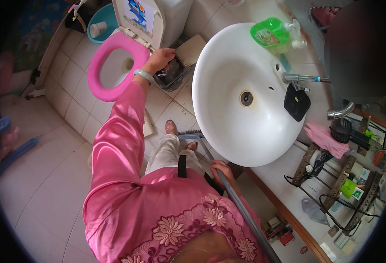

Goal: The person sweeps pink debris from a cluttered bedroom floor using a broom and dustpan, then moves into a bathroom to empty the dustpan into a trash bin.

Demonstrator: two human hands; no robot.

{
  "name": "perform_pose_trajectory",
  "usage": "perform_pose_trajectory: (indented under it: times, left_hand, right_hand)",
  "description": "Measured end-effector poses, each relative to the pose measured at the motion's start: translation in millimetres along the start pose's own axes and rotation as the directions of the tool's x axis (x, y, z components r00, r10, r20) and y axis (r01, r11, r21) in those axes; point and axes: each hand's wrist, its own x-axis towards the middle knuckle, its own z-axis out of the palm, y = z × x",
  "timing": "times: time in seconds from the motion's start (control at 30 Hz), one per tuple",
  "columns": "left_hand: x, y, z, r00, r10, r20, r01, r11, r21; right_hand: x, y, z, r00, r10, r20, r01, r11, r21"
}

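Observation:
My left hand (159, 61), with a pale bangle (143, 76) on its wrist, is held over a waste bin lined with a black plastic bag (171, 79). Its fingers are partly curled, and whether anything is between them cannot be made out. The bin's beige lid (191, 51) stands raised beside the hand. Down at my right side, my right hand (221, 170) is wrapped around the grey handle (245, 213) of a broom. The blue broom head (191, 135) with dark bristles rests on the tiled floor by my feet.
A toilet with a pink seat cover (96, 70) is at the left. To the right stands a white washbasin (225, 108) with a green soap bottle (270, 33) and a tap (299, 78). A teal basin (96, 21) sits behind the toilet. Wall racks (339, 184) hold toiletries.

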Motion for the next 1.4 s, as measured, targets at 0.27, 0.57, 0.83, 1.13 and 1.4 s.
perform_pose_trajectory:
  times: [0.27,0.57,0.83,1.13,1.4]
  left_hand:
    - [-42,-9,-1,0.918,-0.096,-0.385,0.06,0.993,-0.104]
    - [-205,-120,36,0.858,-0.329,-0.393,0.068,0.833,-0.549]
    - [-319,-139,65,0.794,-0.455,-0.403,0.024,0.686,-0.727]
    - [-346,-226,190,0.805,-0.581,0.121,0.309,0.236,-0.921]
    - [-306,-135,222,0.974,-0.223,0.039,-0.031,-0.301,-0.953]
  right_hand:
    - [-3,7,2,1.0,-0.002,-0.005,0.002,1.0,0.0]
    - [-10,9,-17,0.992,0.058,0.11,-0.065,0.996,0.065]
    - [-21,13,-37,0.981,-0.068,0.183,0.033,0.981,0.189]
    - [-53,-27,-51,0.997,-0.042,0.061,-0.005,0.78,0.626]
    - [-91,9,-83,0.885,0.464,-0.038,-0.178,0.412,0.893]
